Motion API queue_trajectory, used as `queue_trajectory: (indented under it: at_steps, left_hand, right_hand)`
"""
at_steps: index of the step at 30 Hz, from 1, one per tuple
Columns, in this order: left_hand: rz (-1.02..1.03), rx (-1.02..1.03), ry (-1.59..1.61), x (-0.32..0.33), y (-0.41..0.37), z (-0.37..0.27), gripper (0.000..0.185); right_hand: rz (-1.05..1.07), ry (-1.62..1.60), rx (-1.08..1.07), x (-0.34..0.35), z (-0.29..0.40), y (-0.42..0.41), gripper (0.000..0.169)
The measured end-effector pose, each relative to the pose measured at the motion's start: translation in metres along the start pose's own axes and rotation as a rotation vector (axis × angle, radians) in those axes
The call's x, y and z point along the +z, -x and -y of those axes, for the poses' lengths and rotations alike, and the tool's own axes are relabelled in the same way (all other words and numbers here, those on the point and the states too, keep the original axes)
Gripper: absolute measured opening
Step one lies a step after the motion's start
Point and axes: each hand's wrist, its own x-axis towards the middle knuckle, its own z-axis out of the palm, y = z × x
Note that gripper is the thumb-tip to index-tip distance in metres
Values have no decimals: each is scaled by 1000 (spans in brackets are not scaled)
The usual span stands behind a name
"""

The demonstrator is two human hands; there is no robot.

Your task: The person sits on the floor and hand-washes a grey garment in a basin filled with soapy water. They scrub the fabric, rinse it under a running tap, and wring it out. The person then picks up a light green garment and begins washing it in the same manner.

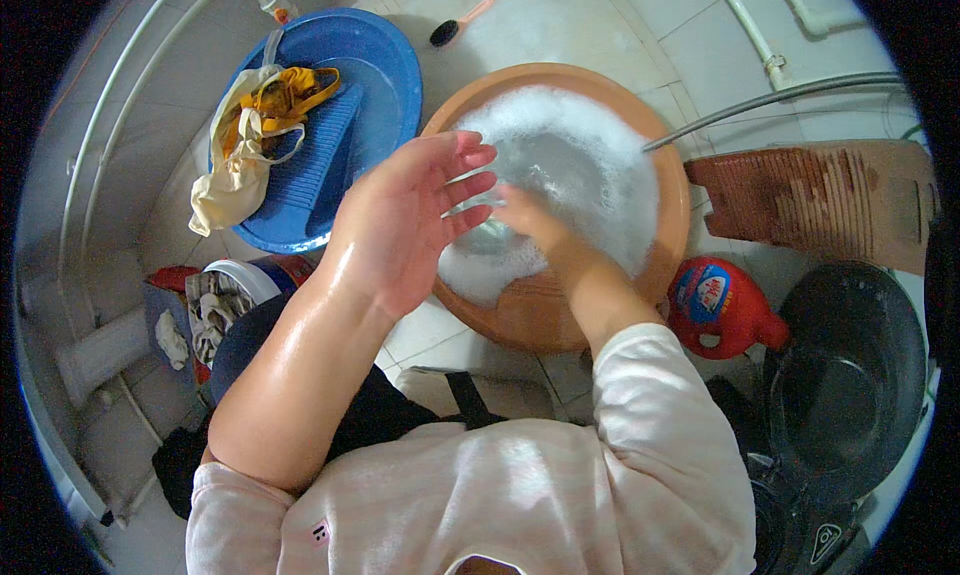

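My left hand [420, 207], wet and empty, is raised with its palm turned up and its fingers apart. It hovers over the left rim of an orange-brown plastic basin [675, 200]. Inside, greyish water [562, 166] is ringed by white suds [517, 106]. My right hand [525, 211] reaches low over the water, blurred, its fingertips near the surface and close to those of my left hand. Whether it grips anything cannot be made out. A ribbed brown surface [536, 297] shows at the basin's near side, partly under the foam.
Left stands a blue basin [405, 72] with a blue washboard [322, 155] and cream and yellow cloth items [240, 155]. A scrub brush [450, 31] lies beyond. To the right are a hose [750, 106], brown washboard [810, 192], red detergent jug [720, 312] and black tub [840, 395].
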Motion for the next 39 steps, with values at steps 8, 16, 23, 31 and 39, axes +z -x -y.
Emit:
queue_trajectory:
  at_steps: [8,16,23,31,39]
  left_hand:
    - [27,68,-23,-4,10,7,16]
    - [-83,-60,-209,-17,-25,46,33]
    - [-164,-457,-108,-11,-27,78,76]
    - [233,-308,287,-12,-58,100,45]
    - [419,-165,115,0,-30,103,34]
  right_hand:
    - [-456,-326,412,-52,-35,95,54]
    - [-441,-863,188,-77,33,140,46]
    - [-217,-1287,-219,-123,143,216,42]
    - [-395,-906,-396,-123,176,249,42]
    - [-928,238,-869,-58,200,235,23]
